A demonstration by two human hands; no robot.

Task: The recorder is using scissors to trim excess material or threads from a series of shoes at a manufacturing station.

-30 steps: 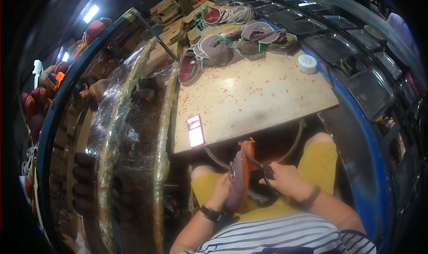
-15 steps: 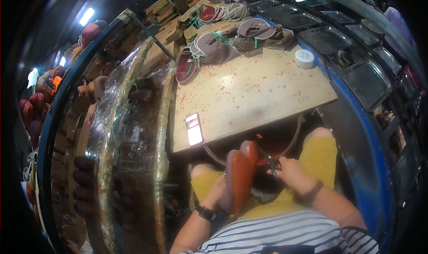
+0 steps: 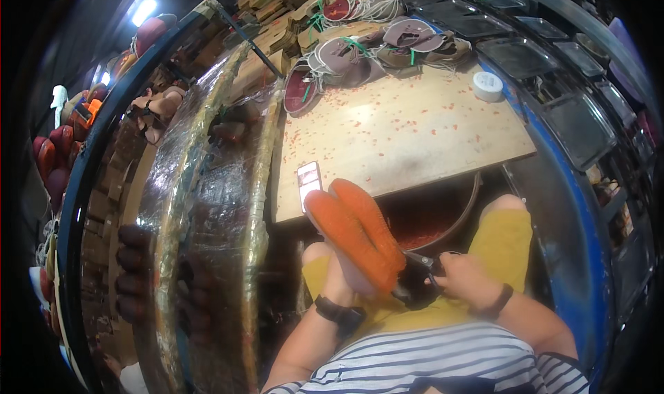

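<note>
A pair of shoes (image 3: pixel 356 231) is held side by side over my lap, orange soles turned up toward me. My left hand (image 3: pixel 337 283) grips them from the left and beneath; most of its fingers are hidden behind the shoes. In my right hand (image 3: pixel 467 281) is a pair of scissors (image 3: pixel 434 266) with dark handles, its blades pointing at the right edge of the nearer sole end. Whether the blades touch the sole I cannot tell. Beneath the board's front edge, a round-rimmed container (image 3: pixel 443 236) has reddish scraps in it.
Orange bits are scattered over a wooden board (image 3: pixel 408 131), with a lit phone (image 3: pixel 309 181) at its left edge and a white round tub (image 3: pixel 487 86) at its far right. Several laced shoes (image 3: pixel 339 59) line its far side. At left stands a plastic-wrapped rack (image 3: pixel 176 180).
The shoes have tilted so both soles face up, and they have moved up toward the phone. The scissors have come to the near end of the soles.
</note>
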